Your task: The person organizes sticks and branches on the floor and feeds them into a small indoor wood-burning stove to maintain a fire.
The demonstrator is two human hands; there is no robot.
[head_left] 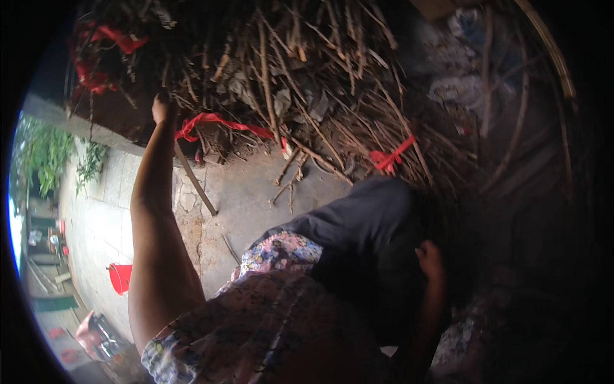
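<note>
My left hand (162,110) is stretched out to the edge of a heap of dry sticks (265,70), its fingers closed. A straight wooden stick (195,179) slants down from behind my left forearm, in line with the fist. Its upper part is hidden, but it appears gripped by that hand. My right hand (430,259) hangs in shadow beside my dark trousers (358,211). Its fingers look curled, with nothing visible in them. A red cloth strip (224,121) lies along the heap's near edge, and another red strip (390,157) is tied round a bundle of thin branches (377,128).
Short broken twigs (291,179) lie on the concrete floor (246,189) below the heap. More red cloth (102,45) hangs at the upper left. A red bucket (119,278) stands in the bright yard, with green plants (41,153) beyond. Pale plastic sheeting (457,89) is at the right.
</note>
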